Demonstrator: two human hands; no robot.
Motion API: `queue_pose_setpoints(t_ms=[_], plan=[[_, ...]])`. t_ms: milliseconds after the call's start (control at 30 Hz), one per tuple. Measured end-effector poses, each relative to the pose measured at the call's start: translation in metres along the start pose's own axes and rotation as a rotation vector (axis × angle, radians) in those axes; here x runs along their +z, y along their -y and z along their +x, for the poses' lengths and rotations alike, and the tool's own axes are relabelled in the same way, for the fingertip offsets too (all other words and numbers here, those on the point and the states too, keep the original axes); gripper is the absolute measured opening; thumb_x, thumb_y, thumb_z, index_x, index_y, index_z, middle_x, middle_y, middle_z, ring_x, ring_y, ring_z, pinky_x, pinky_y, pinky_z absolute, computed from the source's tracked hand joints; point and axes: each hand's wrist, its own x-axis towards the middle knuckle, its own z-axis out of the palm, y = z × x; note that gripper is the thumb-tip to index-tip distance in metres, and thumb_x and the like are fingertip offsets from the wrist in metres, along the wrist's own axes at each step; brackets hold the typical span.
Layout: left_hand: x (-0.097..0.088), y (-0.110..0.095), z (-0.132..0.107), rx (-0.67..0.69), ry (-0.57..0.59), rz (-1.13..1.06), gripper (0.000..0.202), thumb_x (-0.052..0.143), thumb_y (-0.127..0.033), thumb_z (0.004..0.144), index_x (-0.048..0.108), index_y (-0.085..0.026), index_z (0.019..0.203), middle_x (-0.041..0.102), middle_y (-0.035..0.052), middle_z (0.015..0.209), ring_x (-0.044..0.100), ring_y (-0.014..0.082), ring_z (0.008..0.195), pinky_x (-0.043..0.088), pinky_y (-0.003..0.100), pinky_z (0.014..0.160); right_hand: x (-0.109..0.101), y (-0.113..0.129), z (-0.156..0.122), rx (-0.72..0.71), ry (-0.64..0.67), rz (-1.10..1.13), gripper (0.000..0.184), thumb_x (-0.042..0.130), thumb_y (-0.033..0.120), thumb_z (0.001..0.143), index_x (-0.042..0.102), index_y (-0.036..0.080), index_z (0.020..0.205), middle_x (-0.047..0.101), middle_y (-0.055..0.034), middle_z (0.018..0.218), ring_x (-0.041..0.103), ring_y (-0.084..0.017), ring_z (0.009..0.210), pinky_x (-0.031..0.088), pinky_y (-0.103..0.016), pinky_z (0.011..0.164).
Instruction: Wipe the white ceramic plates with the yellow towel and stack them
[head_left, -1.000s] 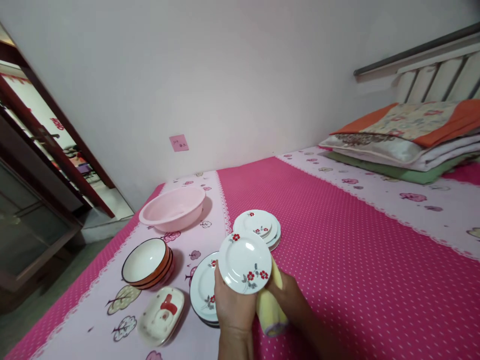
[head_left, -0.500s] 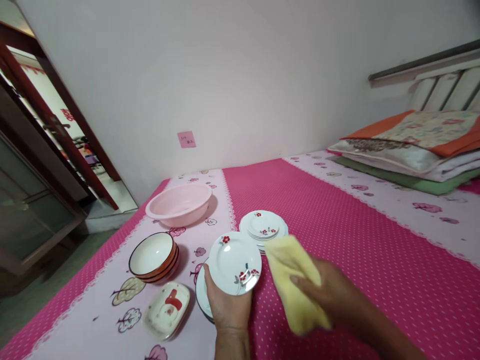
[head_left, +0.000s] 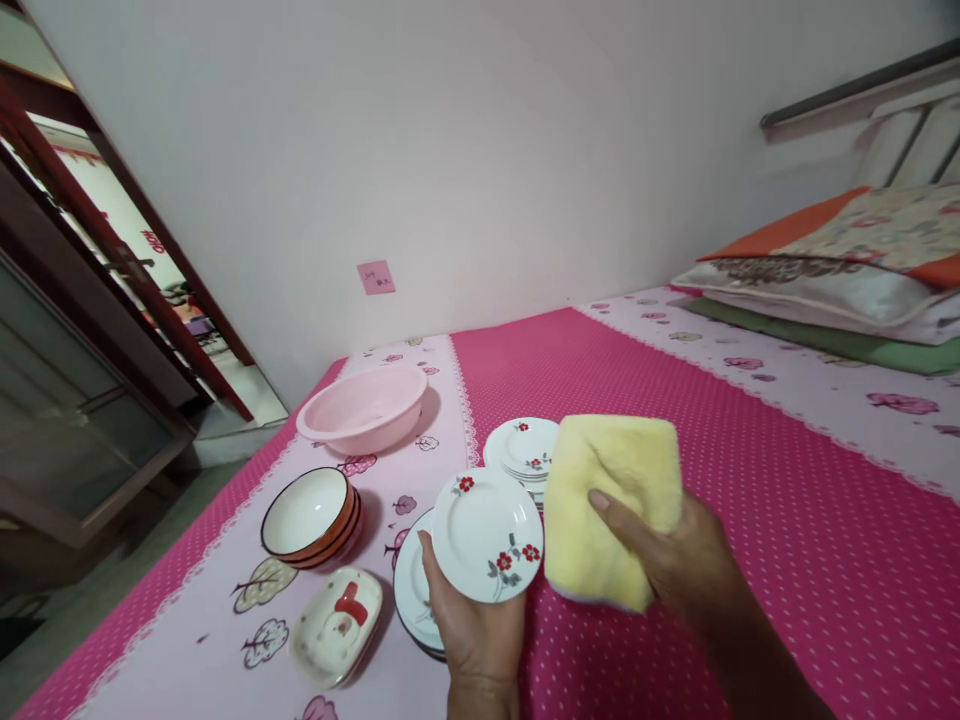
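My left hand [head_left: 480, 635] grips a small white plate [head_left: 480, 530] with red flowers and grey leaves, its face tilted up toward me. A folded yellow cloth [head_left: 600, 460] is pinched in my right hand [head_left: 667, 550], thumb on the near side. The cloth stands close to the plate's right edge; whether they touch I cannot tell. Behind the held plate lies a stack of similar flowered plates [head_left: 517, 440], partly covered by the cloth. Below my left hand rests another pile of dark-rimmed plates [head_left: 411, 590], mostly hidden.
To the left are stacked orange-brown bowls [head_left: 307, 515] with white insides and a squarish dish [head_left: 334, 630] with a red pattern. A pink basin [head_left: 364, 440] sits farther back near the wall. Folded bedding [head_left: 832, 270] lies at the far right on the pink bed cover [head_left: 810, 490].
My right hand has raised the yellow cloth and turned its flat side toward me. The held plate has shifted slightly right, still in my left hand. The view has turned a little.
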Motion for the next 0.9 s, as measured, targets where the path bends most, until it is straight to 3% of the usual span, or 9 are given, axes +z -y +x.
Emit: queue_pose_setpoints(t_ms=[200,400,600,767,900], plan=[[0.004,0.008,-0.005,-0.110,0.014,0.003,0.049,0.062,-0.057,0.090,0.070,-0.031,0.130,0.070,0.0113,0.134,0.063,0.0370,0.126,0.045,0.058,0.109,-0.009,0.014,0.003,-0.012,0.042,-0.101,0.039,0.072,0.048,0.077,0.070,0.019,0.104,0.078,-0.0074,0.086,0.075,-0.027,0.074,0.058,-0.031,0.055],[0.013,0.022,-0.010,-0.088,0.039,0.019,0.052,0.059,-0.057,0.091,0.067,-0.029,0.135,0.068,0.0117,0.137,0.062,0.0365,0.127,0.042,0.058,0.112,-0.016,0.000,0.008,-0.156,0.150,-0.381,0.033,0.060,0.047,0.085,0.069,0.021,0.102,0.075,-0.0025,0.078,0.068,-0.022,0.065,0.052,-0.031,0.057],[0.022,0.033,-0.017,-0.091,0.008,0.078,0.048,0.054,-0.055,0.094,0.072,-0.026,0.128,0.071,0.0113,0.131,0.064,0.0330,0.125,0.044,0.050,0.113,-0.010,-0.015,0.014,-0.212,0.257,-0.506,0.029,0.049,0.044,0.091,0.065,0.021,0.101,0.073,-0.0046,0.086,0.069,-0.023,0.076,0.052,-0.035,0.068],[0.031,0.042,-0.023,-0.130,-0.094,0.127,0.049,0.051,-0.055,0.095,0.075,-0.021,0.122,0.075,0.0121,0.125,0.066,0.0311,0.123,0.044,0.046,0.114,-0.003,-0.027,0.017,-0.303,0.234,-0.553,0.026,0.045,0.038,0.093,0.064,0.021,0.098,0.070,-0.0074,0.091,0.068,-0.025,0.083,0.052,-0.036,0.073],[0.028,0.047,-0.023,-0.170,-0.048,0.157,0.050,0.051,-0.054,0.097,0.073,-0.019,0.125,0.073,0.0131,0.128,0.063,0.0313,0.127,0.043,0.045,0.115,-0.002,-0.026,0.016,-0.378,0.254,-0.499,0.026,0.046,0.031,0.093,0.066,0.021,0.107,0.068,-0.0088,0.100,0.067,-0.026,0.095,0.053,-0.037,0.082]])
